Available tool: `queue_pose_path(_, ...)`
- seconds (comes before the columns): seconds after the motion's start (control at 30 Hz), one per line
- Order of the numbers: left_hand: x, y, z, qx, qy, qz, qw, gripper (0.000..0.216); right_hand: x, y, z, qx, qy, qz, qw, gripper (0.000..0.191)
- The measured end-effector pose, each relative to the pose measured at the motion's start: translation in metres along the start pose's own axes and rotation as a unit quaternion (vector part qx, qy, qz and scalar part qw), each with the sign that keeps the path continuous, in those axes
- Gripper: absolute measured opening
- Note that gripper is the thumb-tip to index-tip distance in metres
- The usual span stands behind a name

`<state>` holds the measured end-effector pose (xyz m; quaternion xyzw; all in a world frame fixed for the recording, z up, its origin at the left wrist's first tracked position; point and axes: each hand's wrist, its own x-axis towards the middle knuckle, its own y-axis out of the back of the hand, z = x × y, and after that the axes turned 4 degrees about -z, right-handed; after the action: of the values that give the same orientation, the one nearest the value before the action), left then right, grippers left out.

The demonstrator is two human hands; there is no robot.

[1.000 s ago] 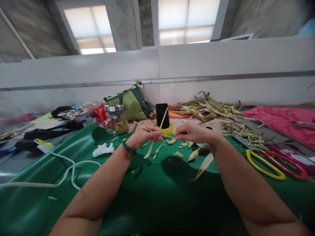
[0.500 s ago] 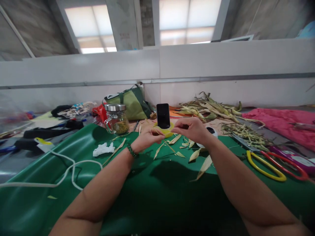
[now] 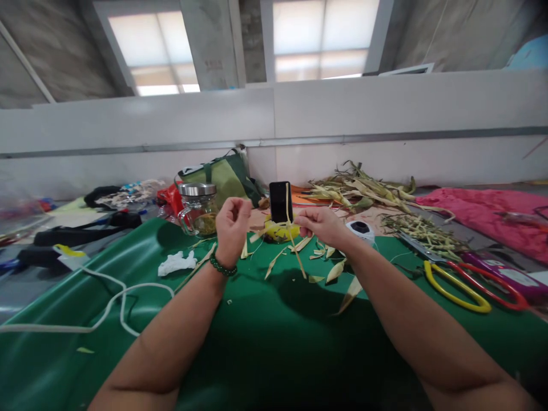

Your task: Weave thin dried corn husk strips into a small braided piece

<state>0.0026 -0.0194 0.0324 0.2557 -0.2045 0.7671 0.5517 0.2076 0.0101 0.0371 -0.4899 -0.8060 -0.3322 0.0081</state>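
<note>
My right hand [image 3: 322, 225] is closed in a pinch on a bundle of pale yellow leaf strips [image 3: 292, 235]. One strip sticks up in front of the black phone [image 3: 280, 201], and another hangs down toward the green table cover [image 3: 257, 337]. My left hand [image 3: 232, 227] is raised to the left of the bundle, with a green bead bracelet at the wrist. Its fingers are curled into a fist, and what they hold is too thin to make out. Cut leaf pieces [image 3: 336, 270] lie scattered below both hands.
A glass jar [image 3: 198, 210] with a metal lid and a green bag [image 3: 222, 177] stand behind my left hand. A leaf pile [image 3: 363, 188], white spool [image 3: 359, 228], yellow scissors [image 3: 454, 286], red scissors [image 3: 499, 283] and pink cloth [image 3: 492, 208] lie right. A white cord [image 3: 107, 302] and tissue [image 3: 173, 264] lie left.
My left hand has lifted and drawn away to the left from my right hand, closing into a fist. The right hand now holds the strips upright in front of the phone.
</note>
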Motion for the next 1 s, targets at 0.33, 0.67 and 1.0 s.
queue_pose_path(0.33, -0.009, -0.008, -0.007, 0.199, -0.015, -0.148, 0.969, 0.038, -0.002, -0.027, 0.004, -0.042, 0.092, 0.180, 0.979, 0.021)
queue_pose_path(0.67, -0.010, -0.009, 0.001, 0.022, 0.062, -0.225, 0.972, 0.029, -0.007, -0.035, 0.000, -0.080, 0.142, 0.116, 0.980, 0.020)
queue_pose_path(1.0, -0.015, -0.011, 0.003, -0.021, 0.179, -0.315, 0.932, 0.037, -0.001, -0.028, 0.004, -0.029, 0.100, 0.135, 0.985, 0.039)
